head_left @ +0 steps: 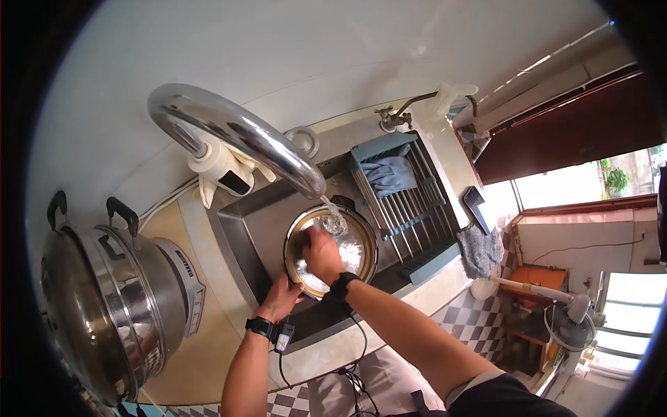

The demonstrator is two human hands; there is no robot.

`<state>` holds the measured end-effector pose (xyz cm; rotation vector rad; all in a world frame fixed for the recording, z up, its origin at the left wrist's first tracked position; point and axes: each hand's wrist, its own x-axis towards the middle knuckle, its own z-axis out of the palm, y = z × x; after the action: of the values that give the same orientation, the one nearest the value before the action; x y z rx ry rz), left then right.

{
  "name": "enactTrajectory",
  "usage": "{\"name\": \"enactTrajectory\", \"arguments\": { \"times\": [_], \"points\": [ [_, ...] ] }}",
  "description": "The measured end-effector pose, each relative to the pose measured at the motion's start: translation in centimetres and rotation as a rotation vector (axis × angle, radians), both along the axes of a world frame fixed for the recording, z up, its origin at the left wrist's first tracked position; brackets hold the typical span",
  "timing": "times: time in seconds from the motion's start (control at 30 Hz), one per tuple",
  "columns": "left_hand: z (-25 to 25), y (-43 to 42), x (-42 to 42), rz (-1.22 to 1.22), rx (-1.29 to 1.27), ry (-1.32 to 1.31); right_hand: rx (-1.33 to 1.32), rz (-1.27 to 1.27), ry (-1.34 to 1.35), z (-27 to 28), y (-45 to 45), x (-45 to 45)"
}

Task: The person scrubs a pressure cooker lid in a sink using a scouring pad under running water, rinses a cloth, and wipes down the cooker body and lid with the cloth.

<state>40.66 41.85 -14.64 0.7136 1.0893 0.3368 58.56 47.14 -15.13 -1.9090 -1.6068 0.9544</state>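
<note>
A round metal pot (375,244) with a shiny inside sits in the steel sink (256,236). Water runs into it from the curved chrome faucet (278,149). At the pot's near left side, my left hand (280,299) is closed on the rim; its fingertips are partly hidden. My right hand (323,256) reaches inside the pot with its fingers curled together. Something dark shows at those fingers, but it is blurred and I cannot make out what it is.
A grey dish rack (410,221) with a blue cloth (389,175) spans the sink's right side. To the left stands a large lidded steel steamer pot (142,299). A grey rag (479,250) lies at the counter's right edge. A small tap (394,119) is at the back.
</note>
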Motion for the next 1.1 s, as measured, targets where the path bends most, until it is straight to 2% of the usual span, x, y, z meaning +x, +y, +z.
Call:
{"name": "enactTrajectory", "arguments": {
  "times": [0.03, 0.1, 0.13, 0.17, 0.23, 0.3, 0.37, 0.43, 0.47, 0.53, 0.57, 0.63, 0.67, 0.77, 0.83, 0.9, 0.97, 1.03, 1.07, 1.1],
  "points": [
    [-0.3, 0.0, 0.0, -0.002, 0.002, -0.002, 0.039, -0.212, -0.034, -0.8, 2.4, 0.3],
    [0.6, 0.2, 0.1, -0.014, -0.019, 0.101, 0.038, 0.134, 0.024, -0.4, 0.7, 0.7],
    [1.3, 0.2, 0.1, 0.033, -0.099, 0.066, 0.037, 0.339, 0.138, 0.1, -0.7, 1.3],
    [1.2, 0.1, 0.2, 0.042, -0.100, 0.059, -0.058, 0.419, 0.160, 1.2, -1.9, 1.7],
    [1.1, -0.2, 0.3, 0.086, -0.110, 0.037, -0.152, 0.510, 0.029, 2.6, -2.0, 3.2],
    [1.6, 0.0, 0.5, 0.069, -0.060, 0.071, 0.166, 0.402, -0.197, 2.9, -0.8, 3.7],
    [2.3, 0.1, 0.6, -0.077, 0.072, 0.200, 0.246, 0.412, -0.328, 2.8, 0.4, 5.1],
    [0.8, -0.3, 0.5, 0.003, 0.061, 0.167, 0.217, 0.458, -0.558, 0.7, 0.6, 6.4],
    [1.9, 0.1, 0.5, 0.017, 0.031, 0.130, 0.212, 0.464, -0.557, 1.0, -0.2, 6.4],
    [2.5, 0.3, 0.5, 0.000, -0.018, 0.086, -0.085, 0.204, -0.564, 2.1, -2.0, 6.2],
    [2.6, 0.3, 0.5, 0.008, -0.015, 0.080, -0.081, 0.209, -0.570, 2.2, -2.0, 6.0],
    [2.9, 0.4, 0.7, 0.006, 0.002, 0.115, -0.354, 0.195, -0.434, 2.3, -1.5, 5.1],
    [2.1, 0.2, 0.6, 0.010, 0.007, 0.112, -0.348, 0.197, -0.439, 2.4, -1.0, 4.5],
    [-0.1, -0.6, 0.4, 0.017, 0.013, 0.122, 0.067, 0.030, -0.322, 2.6, 1.2, 2.6],
    [0.6, -0.5, 0.6, 0.009, 0.031, 0.088, 0.075, 0.088, -0.373, 1.9, 1.5, 2.4],
    [-0.3, -0.5, 0.7, 0.055, 0.003, 0.047, 0.166, 0.344, -0.286, 0.1, 0.8, 1.8],
    [-0.5, -1.1, 0.6, 0.105, -0.047, 0.011, -0.011, 0.564, -0.106, 1.8, -1.0, 2.1],
    [0.5, -0.5, 0.7, 0.075, -0.028, 0.016, -0.166, 0.579, -0.180, 2.5, -2.1, 3.6],
    [-0.9, -0.7, 0.6, 0.081, -0.026, 0.013, -0.200, 0.441, -0.223, 2.9, -1.9, 4.4],
    [-3.5, -1.4, 0.5, 0.009, 0.121, 0.108, -0.235, 0.301, -0.265, 3.2, -1.8, 5.1]
  ]
}}
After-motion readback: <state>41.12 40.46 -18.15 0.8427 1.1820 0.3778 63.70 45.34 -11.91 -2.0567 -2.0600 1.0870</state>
